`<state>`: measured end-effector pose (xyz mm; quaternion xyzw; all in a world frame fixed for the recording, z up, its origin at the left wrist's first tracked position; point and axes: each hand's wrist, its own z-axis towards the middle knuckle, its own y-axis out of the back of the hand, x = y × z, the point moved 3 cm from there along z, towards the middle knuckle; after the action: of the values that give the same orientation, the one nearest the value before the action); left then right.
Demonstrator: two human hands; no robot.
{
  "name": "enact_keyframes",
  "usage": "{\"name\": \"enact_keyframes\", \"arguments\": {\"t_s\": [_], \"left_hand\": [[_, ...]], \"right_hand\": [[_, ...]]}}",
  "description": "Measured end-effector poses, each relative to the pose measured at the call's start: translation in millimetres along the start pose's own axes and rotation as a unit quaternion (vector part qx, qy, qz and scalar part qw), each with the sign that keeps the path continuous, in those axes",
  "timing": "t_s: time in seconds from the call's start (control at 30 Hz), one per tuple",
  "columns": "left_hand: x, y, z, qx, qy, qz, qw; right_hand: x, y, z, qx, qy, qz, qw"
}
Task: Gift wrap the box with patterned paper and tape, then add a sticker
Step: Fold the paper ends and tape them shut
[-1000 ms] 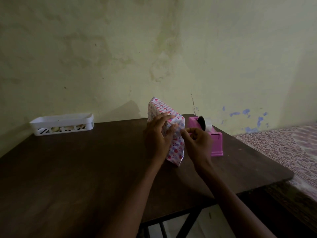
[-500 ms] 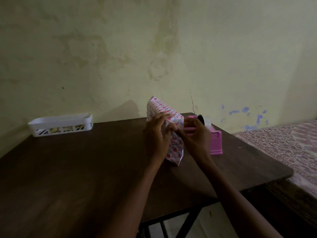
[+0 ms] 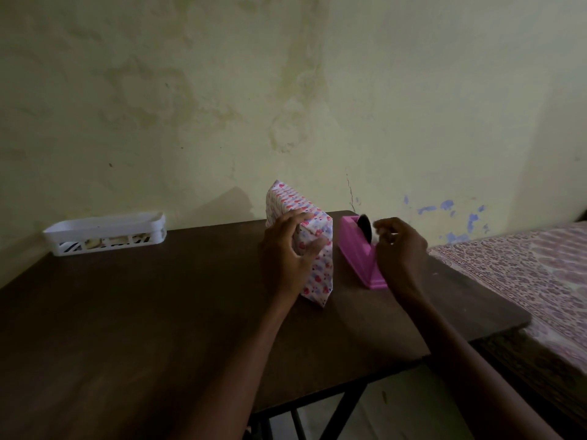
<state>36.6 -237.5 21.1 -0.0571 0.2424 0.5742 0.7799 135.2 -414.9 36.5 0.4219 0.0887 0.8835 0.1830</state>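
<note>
The box (image 3: 317, 274) stands on edge near the middle of the counter (image 3: 143, 328). It is already covered in the patterned paper (image 3: 295, 201), and its narrow end is turned toward the person. The left hand (image 3: 284, 255) grips that end high up. Its fingers (image 3: 297, 217) curl over the top edge, and the thumb (image 3: 314, 246) presses the folded flap (image 3: 313, 231) against the box.

Just to the right of the box, not touching it, sits the pink dispenser (image 3: 357, 254) with its dark roll (image 3: 364, 228). The right hand (image 3: 398, 249) is at the dispenser's near end with its fingers (image 3: 382, 225) curled close together. The hand is blurred, and I cannot tell whether it pinches a strip or holds nothing.

The step in hand looks to be taping the end flap shut. The wrapping seems largely done, and no sticker shows on the paper. The next move calls for drawing a short strip, tearing it off at the dispenser and carrying it across to the flap. Meanwhile the left thumb must not let the fold spring open. The strip should bridge the flap and the paper beneath it.

A white tray (image 3: 104, 233) sits well apart at the far left of the counter. A bed (image 3: 524, 274) stands to the counter's right.
</note>
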Motion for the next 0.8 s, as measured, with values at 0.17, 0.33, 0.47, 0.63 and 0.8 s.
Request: {"name": "enact_keyframes", "arguments": {"t_s": [0.17, 0.33, 0.47, 0.63, 0.8], "left_hand": [[-3, -3, -2, -0.007, 0.002, 0.038, 0.999], [-4, -5, -2, -0.003, 0.016, 0.045, 0.999], [-3, -8, -2, 0.002, 0.02, 0.044, 0.999], [-1, -10, -1, 0.003, 0.017, 0.047, 0.999], [0, -10, -1, 0.001, 0.01, 0.044, 0.999]], "right_hand": [[-35, 11, 26, 0.177, -0.14, -0.21, 0.951], [-33, 13, 37, 0.246, -0.308, 0.033, 0.919], [-18, 17, 40, 0.278, -0.387, 0.102, 0.873], [-18, 23, 42, 0.342, -0.456, 0.215, 0.793], [-31, 26, 44, 0.347, -0.428, 0.252, 0.796]]}}
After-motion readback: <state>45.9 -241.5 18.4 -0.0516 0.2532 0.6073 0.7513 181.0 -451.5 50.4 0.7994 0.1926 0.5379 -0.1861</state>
